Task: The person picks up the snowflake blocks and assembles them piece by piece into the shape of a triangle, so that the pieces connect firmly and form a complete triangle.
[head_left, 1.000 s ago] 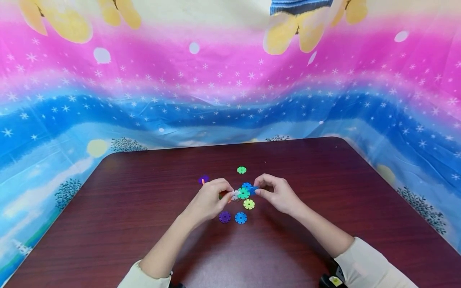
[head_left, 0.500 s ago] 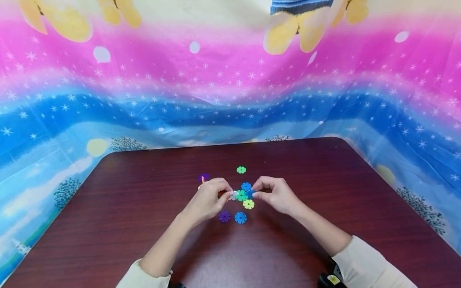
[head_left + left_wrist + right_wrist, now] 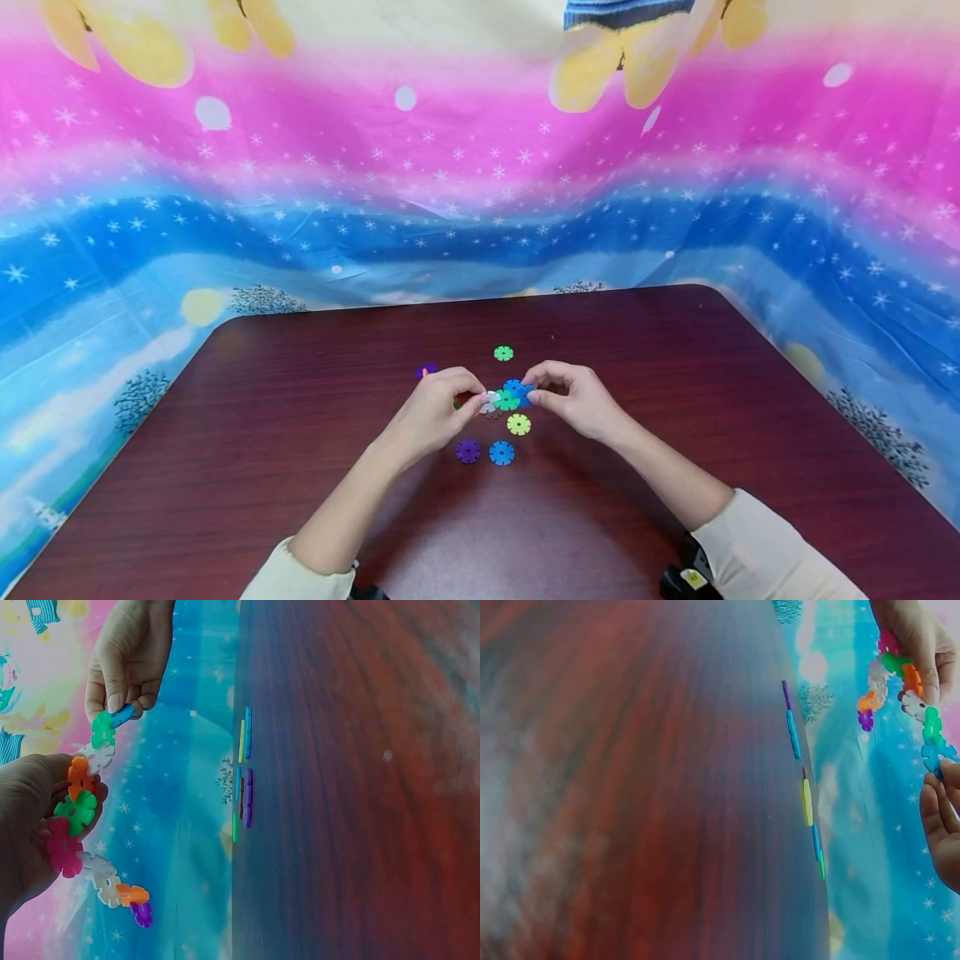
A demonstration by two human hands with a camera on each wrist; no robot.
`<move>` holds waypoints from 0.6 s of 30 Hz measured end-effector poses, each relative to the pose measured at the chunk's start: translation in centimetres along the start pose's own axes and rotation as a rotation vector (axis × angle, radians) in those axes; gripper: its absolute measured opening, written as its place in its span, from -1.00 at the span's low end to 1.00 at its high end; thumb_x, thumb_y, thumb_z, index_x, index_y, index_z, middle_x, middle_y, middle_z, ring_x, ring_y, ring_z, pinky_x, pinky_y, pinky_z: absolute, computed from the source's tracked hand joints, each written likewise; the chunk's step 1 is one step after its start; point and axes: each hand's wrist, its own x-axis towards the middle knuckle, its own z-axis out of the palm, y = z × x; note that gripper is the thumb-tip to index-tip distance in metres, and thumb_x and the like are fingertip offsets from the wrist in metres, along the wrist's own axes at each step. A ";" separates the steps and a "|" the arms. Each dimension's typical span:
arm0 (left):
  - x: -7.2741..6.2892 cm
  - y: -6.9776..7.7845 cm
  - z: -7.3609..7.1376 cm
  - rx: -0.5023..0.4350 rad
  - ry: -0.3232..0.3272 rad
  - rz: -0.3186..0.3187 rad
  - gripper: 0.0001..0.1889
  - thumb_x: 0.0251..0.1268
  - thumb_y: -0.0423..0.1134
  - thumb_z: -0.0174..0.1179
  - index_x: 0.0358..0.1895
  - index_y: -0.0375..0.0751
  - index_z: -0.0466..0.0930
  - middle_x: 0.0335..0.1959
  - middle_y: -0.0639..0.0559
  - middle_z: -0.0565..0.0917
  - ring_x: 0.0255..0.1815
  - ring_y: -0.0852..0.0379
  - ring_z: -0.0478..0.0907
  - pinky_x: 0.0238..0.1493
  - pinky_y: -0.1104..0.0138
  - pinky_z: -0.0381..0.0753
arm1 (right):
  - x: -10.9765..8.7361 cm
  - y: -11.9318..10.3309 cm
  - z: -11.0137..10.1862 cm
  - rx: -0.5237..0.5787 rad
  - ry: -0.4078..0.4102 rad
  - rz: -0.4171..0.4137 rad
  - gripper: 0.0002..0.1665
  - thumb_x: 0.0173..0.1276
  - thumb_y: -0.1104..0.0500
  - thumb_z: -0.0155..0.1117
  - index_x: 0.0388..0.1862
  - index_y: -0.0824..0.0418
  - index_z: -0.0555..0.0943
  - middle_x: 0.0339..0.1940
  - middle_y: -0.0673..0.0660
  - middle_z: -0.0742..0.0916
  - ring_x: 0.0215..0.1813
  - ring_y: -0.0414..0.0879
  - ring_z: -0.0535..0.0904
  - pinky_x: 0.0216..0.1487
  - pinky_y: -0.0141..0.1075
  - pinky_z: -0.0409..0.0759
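Note:
A chain of interlocking snowflake discs hangs between my two hands above the table. My left hand (image 3: 442,408) grips it near an orange disc (image 3: 81,778) and a white disc (image 3: 98,757). Beyond that hand, the chain runs through a pink disc (image 3: 65,847) down to a purple end disc (image 3: 141,914). My right hand (image 3: 573,402) pinches a blue disc (image 3: 122,715) at the other end. That blue disc meets a green disc (image 3: 507,400), which adjoins the white one. In the head view, my left hand hides the chain's middle.
Loose discs lie flat on the dark red table (image 3: 300,467): a green disc (image 3: 503,353) at the back, a yellow disc (image 3: 518,424) below the chain, and a purple disc (image 3: 468,452) beside a blue disc (image 3: 502,453) in front. A patterned cloth (image 3: 480,167) hangs behind.
The green and blue end of the chain dipped slightly half a second ago and is now raised again. Both hands keep their hold and have shifted only a little.

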 end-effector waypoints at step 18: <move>0.0 -0.2 -1.3 -0.013 0.474 0.016 -0.93 0.19 -0.44 0.17 -0.39 -0.35 0.64 -0.43 -0.02 0.61 -0.36 0.16 0.54 -0.35 0.35 0.55 | 0.0 0.1 -0.3 -0.010 0.179 0.042 -0.87 0.23 0.34 0.26 -0.23 0.24 0.57 -0.38 0.12 0.68 -0.34 0.01 0.59 -0.35 -0.32 0.54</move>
